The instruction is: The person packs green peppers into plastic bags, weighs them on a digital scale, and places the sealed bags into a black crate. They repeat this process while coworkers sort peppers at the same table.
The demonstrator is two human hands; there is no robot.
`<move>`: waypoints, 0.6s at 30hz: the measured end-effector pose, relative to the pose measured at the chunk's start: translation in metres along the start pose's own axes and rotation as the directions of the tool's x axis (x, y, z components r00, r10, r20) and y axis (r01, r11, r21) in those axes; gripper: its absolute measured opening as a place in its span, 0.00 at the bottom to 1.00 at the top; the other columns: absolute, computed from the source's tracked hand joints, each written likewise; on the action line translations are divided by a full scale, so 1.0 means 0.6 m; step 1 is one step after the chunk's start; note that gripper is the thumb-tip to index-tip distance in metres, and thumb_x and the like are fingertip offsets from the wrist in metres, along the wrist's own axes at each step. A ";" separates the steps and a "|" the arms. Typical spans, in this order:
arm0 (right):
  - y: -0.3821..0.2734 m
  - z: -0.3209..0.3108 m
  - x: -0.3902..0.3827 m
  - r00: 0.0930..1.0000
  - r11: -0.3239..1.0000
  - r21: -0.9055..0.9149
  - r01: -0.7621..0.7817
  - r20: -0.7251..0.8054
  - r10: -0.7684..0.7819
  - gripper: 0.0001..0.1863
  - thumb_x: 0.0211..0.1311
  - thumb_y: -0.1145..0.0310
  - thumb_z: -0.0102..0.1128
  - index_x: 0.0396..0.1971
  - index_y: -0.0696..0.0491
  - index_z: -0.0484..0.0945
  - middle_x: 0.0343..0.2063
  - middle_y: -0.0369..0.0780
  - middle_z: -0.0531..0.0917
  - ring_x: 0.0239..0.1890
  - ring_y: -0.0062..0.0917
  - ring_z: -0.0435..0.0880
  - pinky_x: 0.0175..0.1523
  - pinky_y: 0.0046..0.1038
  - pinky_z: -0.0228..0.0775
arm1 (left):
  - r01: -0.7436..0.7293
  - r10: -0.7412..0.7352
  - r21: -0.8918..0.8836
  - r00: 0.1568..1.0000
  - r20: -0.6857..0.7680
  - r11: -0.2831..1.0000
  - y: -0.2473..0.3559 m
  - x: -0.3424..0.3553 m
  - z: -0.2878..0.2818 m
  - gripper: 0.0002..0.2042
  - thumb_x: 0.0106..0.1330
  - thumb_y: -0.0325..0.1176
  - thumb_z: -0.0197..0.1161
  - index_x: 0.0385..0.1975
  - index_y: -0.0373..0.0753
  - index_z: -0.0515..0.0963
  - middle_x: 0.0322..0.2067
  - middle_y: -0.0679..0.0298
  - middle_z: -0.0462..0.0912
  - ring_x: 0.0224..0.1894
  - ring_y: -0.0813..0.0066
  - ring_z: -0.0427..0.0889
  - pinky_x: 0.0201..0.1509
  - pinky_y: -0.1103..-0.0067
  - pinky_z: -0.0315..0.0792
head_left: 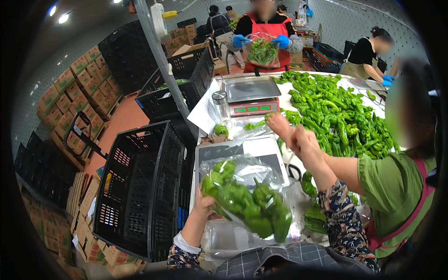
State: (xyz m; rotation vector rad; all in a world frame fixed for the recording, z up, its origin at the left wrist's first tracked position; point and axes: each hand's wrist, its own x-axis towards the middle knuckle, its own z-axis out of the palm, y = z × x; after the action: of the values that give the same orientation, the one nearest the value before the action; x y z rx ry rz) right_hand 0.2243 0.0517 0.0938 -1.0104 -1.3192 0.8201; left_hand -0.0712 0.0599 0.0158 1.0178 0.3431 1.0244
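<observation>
Two hands at work: left hand (204,203) closed in a grip on a clear bag of green peppers (247,203) over the counter (285,103); right hand (304,142) extended forward, grip state indiscernible.

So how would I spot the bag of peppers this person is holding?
Start at the long white table heaped with loose green peppers. At its near end lies a grey weighing scale. Over it the left hand holds a clear plastic bag of green peppers: the only filled bag here.
</observation>
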 end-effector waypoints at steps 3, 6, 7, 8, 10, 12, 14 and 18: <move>-0.048 0.050 0.001 0.998 0.998 0.029 0.051 0.040 -0.052 0.24 0.63 0.51 0.41 0.23 0.57 0.74 0.20 0.31 0.72 0.22 0.14 0.65 0.27 0.17 0.57 | 0.029 -0.027 -0.021 0.997 0.067 0.999 -0.014 -0.029 0.013 0.40 0.36 0.39 0.68 0.52 0.28 0.60 0.46 0.53 0.73 0.45 0.64 0.75 0.50 0.72 0.70; -0.043 0.102 -0.048 0.937 0.982 -0.189 0.022 0.345 0.046 0.21 0.64 0.54 0.41 0.40 0.57 0.74 0.28 0.32 0.76 0.28 0.16 0.69 0.36 0.22 0.64 | 0.025 -0.025 -0.081 1.000 0.008 0.996 -0.024 -0.043 0.021 0.39 0.38 0.39 0.66 0.53 0.27 0.59 0.49 0.52 0.69 0.47 0.64 0.74 0.52 0.72 0.69; -0.035 0.120 -0.071 0.905 0.970 -0.236 0.049 0.422 0.057 0.21 0.64 0.54 0.42 0.44 0.56 0.73 0.29 0.33 0.76 0.29 0.17 0.70 0.37 0.23 0.66 | 0.029 -0.033 -0.146 0.999 -0.023 0.989 -0.015 -0.043 0.037 0.39 0.38 0.39 0.65 0.53 0.27 0.59 0.50 0.51 0.69 0.48 0.63 0.74 0.52 0.72 0.69; -0.044 0.120 -0.083 0.870 0.980 -0.195 -0.040 0.475 0.130 0.22 0.63 0.55 0.42 0.47 0.56 0.71 0.29 0.34 0.77 0.28 0.17 0.71 0.37 0.23 0.66 | 0.009 -0.014 -0.141 0.999 -0.035 0.990 0.000 -0.050 0.047 0.39 0.40 0.40 0.63 0.53 0.27 0.59 0.51 0.51 0.67 0.49 0.62 0.73 0.52 0.72 0.69; -0.056 0.105 -0.101 0.814 0.985 -0.132 -0.115 0.555 0.170 0.20 0.62 0.59 0.44 0.51 0.54 0.69 0.27 0.40 0.78 0.25 0.17 0.69 0.35 0.22 0.67 | -0.030 0.018 -0.113 0.994 -0.104 0.993 0.015 -0.068 0.047 0.38 0.40 0.40 0.63 0.54 0.27 0.59 0.51 0.51 0.67 0.49 0.63 0.73 0.52 0.72 0.69; -0.048 0.095 -0.120 0.780 0.963 -0.265 -0.040 0.594 0.196 0.19 0.60 0.64 0.46 0.50 0.55 0.70 0.27 0.43 0.79 0.24 0.19 0.70 0.35 0.22 0.67 | -0.092 0.079 -0.092 0.987 -0.137 0.991 0.033 -0.090 0.044 0.35 0.42 0.38 0.59 0.53 0.28 0.60 0.48 0.52 0.70 0.47 0.64 0.74 0.51 0.72 0.69; -0.054 0.079 -0.130 0.772 0.970 -0.231 0.073 0.629 0.091 0.17 0.58 0.66 0.47 0.45 0.57 0.73 0.24 0.41 0.78 0.24 0.19 0.72 0.32 0.21 0.66 | -0.106 0.083 -0.098 0.973 -0.215 0.990 0.050 -0.113 0.026 0.32 0.43 0.37 0.57 0.52 0.29 0.61 0.46 0.53 0.71 0.46 0.65 0.74 0.50 0.72 0.70; -0.036 0.059 -0.137 0.898 0.981 -0.162 -0.108 0.407 0.166 0.14 0.57 0.67 0.49 0.38 0.60 0.77 0.20 0.36 0.77 0.22 0.15 0.71 0.28 0.18 0.62 | -0.310 0.267 -0.048 0.879 -0.396 0.950 0.102 -0.133 -0.003 0.27 0.47 0.39 0.56 0.48 0.33 0.65 0.43 0.56 0.74 0.43 0.66 0.75 0.47 0.73 0.71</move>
State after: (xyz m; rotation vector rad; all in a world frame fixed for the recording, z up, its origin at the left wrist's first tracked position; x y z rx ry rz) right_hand 0.1792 -0.0280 0.0820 -1.0812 -1.7016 1.1123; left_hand -0.1468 0.0026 0.0497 0.7753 0.4583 1.5075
